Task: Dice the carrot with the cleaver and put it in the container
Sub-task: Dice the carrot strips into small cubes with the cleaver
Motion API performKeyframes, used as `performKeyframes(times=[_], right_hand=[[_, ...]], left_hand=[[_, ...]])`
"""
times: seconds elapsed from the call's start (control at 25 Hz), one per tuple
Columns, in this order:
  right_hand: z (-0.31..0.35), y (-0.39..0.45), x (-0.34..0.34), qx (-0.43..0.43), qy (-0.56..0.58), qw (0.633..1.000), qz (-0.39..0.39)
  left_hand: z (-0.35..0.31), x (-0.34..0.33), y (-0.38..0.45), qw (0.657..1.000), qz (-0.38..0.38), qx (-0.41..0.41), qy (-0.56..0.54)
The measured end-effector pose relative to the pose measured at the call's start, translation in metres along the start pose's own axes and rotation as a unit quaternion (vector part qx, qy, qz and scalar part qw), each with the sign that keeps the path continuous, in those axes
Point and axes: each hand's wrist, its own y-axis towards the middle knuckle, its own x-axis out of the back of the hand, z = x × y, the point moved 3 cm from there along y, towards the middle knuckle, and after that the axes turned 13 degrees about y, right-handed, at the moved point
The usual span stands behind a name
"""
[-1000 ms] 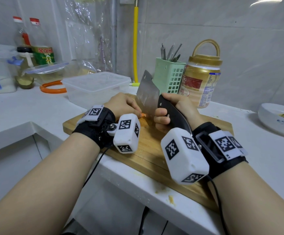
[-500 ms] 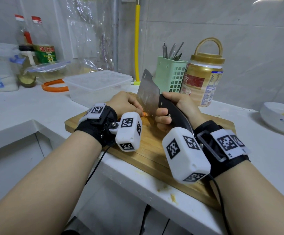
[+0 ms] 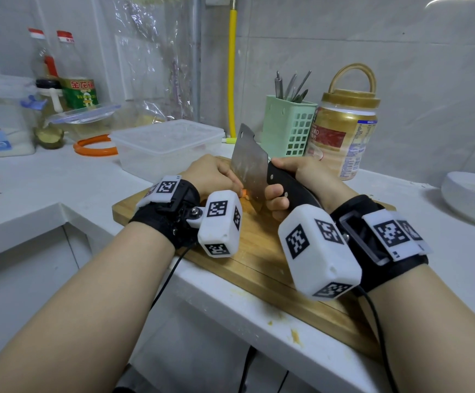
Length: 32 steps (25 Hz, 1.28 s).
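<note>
Right hand [image 3: 301, 180] wrapped around the black handle of a broad steel cleaver [image 3: 249, 168], fingers curled tight in a full grip; blade upright, edge down on the rectangular wooden cutting board [image 3: 262, 259]. Left hand [image 3: 210, 174] just beside the flat of the blade, fingers curled down over an orange carrot [image 3: 245, 193], pinning it to the board. Only a small orange end of the carrot showing between the left hand and the blade, the rest hidden under the hand. Blade touching or nearly touching that end; cannot tell which. Black wrist straps with white marker blocks on both wrists.

Clear rectangular plastic container [image 3: 165, 146] with its lid on, standing on the white surface [image 3: 60, 182] just behind the board's far left corner, near the left hand. Pale green perforated plastic utensil holder [image 3: 287, 126] with metal tools upright in it behind the cleaver, and a gold-lidded plastic jar with a loop handle [image 3: 344, 131] just beside it to the right. White ceramic dish with blue markings [image 3: 469, 199] at the far right, well apart from the board. Orange ring [image 3: 94, 148] and bottles [image 3: 69, 80] at the back left. Small yellowish scraps on the front edge of the surface below the board.
</note>
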Motion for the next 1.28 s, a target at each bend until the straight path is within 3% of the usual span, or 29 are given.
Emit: performKeyframes(times=[0.44,1.28], right_hand=[[-0.005,0.01,-0.003,0.009,-0.04,0.999,-0.011],[-0.009,0.002,-0.001,0.029,0.041,0.998,0.032]], left_hand=[[0.002,0.0,0.002,1.0,0.001,-0.008,-0.014],[0.005,-0.001,0.003,1.0,-0.003,-0.015,-0.021]])
